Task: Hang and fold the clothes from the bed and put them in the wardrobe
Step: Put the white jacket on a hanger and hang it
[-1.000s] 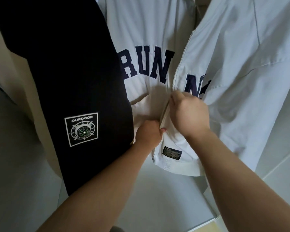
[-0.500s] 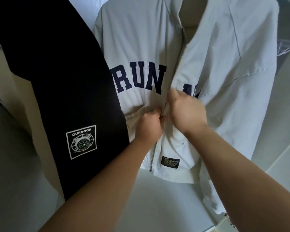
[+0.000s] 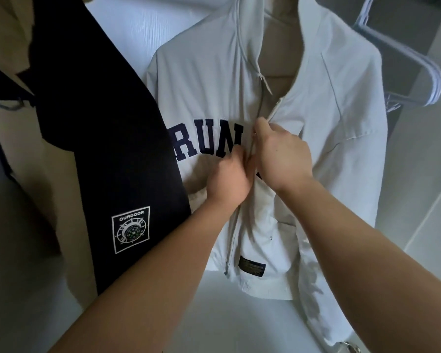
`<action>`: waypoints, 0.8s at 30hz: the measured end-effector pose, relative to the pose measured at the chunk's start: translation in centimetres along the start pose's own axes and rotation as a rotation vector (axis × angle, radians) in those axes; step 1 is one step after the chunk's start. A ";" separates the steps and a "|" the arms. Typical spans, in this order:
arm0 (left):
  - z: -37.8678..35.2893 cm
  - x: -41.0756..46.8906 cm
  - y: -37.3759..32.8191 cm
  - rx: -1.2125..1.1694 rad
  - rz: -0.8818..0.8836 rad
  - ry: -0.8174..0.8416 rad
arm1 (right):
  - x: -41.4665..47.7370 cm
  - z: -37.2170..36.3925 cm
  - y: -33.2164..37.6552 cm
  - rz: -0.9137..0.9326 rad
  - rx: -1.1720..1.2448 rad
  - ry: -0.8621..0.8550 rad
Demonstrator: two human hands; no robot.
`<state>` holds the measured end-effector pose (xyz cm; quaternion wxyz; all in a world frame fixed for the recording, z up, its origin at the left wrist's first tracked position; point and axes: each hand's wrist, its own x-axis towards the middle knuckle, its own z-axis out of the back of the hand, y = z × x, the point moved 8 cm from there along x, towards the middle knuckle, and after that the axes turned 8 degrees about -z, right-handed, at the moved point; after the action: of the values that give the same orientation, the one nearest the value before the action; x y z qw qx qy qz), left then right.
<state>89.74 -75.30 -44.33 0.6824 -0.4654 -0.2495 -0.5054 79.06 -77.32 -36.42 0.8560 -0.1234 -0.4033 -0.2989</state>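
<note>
Pale hangers (image 3: 437,84) hang right, perhaps a buckle (image 3: 351,349) below.

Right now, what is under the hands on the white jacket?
The zip and navy lettering: RUN shows beside the left hand; the right hand covers whatever follows.

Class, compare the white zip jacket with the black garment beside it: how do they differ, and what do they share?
The white jacket bears large navy letters; the black garment bears a square patch. The left hand and right hand grip the white jacket at its zip; neither holds the black garment. Both hang side by side.
</note>
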 end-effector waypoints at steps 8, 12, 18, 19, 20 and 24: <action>0.0 0.6 -0.2 0.051 -0.030 0.045 | 3.7 4.1 0.3 -0.018 -0.076 -0.161; 0.0 1.2 0.2 0.041 0.009 0.122 | 6.6 6.0 0.0 -0.044 -0.077 -0.194; 1.0 1.9 0.1 0.119 0.105 0.274 | 7.6 6.3 0.5 -0.042 -0.064 -0.173; 1.3 2.3 0.3 0.156 0.139 0.339 | 7.4 6.1 0.4 -0.036 -0.043 -0.176; 1.5 2.6 0.3 0.196 0.164 0.421 | 7.3 5.9 0.2 -0.022 -0.020 -0.179; 3.1 4.8 -0.7 0.281 0.204 0.579 | 7.0 5.9 -0.3 0.074 0.091 -0.181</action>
<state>91.26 -74.80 -38.77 0.8295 -0.2266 -0.0647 -0.5064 78.73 -77.78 -27.32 0.8312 -0.1258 -0.4874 -0.2362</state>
